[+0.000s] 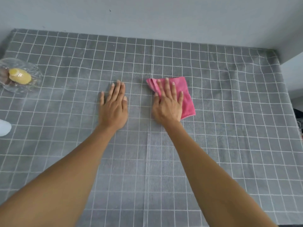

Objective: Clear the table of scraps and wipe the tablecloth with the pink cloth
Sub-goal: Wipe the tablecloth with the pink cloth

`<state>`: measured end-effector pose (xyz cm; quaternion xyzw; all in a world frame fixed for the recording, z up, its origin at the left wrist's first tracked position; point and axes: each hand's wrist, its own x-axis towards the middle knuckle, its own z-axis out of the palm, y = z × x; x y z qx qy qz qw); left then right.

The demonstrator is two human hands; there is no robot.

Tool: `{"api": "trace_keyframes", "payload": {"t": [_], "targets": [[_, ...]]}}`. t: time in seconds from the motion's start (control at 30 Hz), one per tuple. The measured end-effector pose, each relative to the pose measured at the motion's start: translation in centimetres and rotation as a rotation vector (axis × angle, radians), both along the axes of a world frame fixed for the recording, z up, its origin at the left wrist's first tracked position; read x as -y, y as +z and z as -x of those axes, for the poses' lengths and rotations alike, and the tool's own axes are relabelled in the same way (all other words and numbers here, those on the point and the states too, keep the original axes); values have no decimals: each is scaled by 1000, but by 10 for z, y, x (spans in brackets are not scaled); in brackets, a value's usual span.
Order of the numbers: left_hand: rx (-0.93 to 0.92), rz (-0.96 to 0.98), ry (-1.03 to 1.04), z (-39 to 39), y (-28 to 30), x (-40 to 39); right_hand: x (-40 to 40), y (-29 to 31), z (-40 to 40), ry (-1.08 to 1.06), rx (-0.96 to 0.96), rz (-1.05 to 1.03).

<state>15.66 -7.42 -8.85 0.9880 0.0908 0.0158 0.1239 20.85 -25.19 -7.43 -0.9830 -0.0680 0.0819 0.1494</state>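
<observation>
A grey tablecloth (213,145) crossed by thin white grid lines covers the table from edge to edge, a pressed fold line running down its middle toward the person. A plain pale wall (164,17) rises directly behind the far edge of the cloth, and a second wall surface meets it at the far right corner.

The pink cloth (186,95), folded into a rough rectangle, lies flat on the tablecloth just right of that centre fold. The right hand (168,104) rests palm down on the pink cloth's left half, fingers straight and slightly fanned, the thumb at the cloth's bunched left edge; nothing is pinched or lifted. The left hand (114,105) lies flat on the bare tablecloth left of the pink cloth, near but apart from it, fingers extended and close together, thumb out to the side, holding nothing.

Well to the left of the pink cloth, at the table's left edge, a clear glass dish (35,74) holds a yellow scrap (20,76) and some brownish bits that are too blurred to identify. A white object (4,127) shows partly at the left edge, nearer the person than the dish.
</observation>
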Motion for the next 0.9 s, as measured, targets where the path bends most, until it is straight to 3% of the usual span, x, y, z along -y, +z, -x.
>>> {"api": "trace_keyframes", "payload": {"t": [0.13,0.27,0.43,0.53,0.6,0.7,0.9], "targets": [[12,-20,9,0,-2,-2,42,2,-8,-279,-27,29],[11,-27,17,1,-3,-1,20,5,-6,-454,-36,-46],[10,-6,25,0,-2,1,-44,7,20,-104,-29,-74],[15,-2,22,0,-2,0,-38,1,26,13,-17,-81],[15,-20,14,0,-2,0,-9,-3,19,-14,7,-11],[-14,-26,9,0,-1,0,38,-4,12,-223,-8,51],[-100,21,-10,1,5,-2,48,4,32,-351,-32,-60]]}}
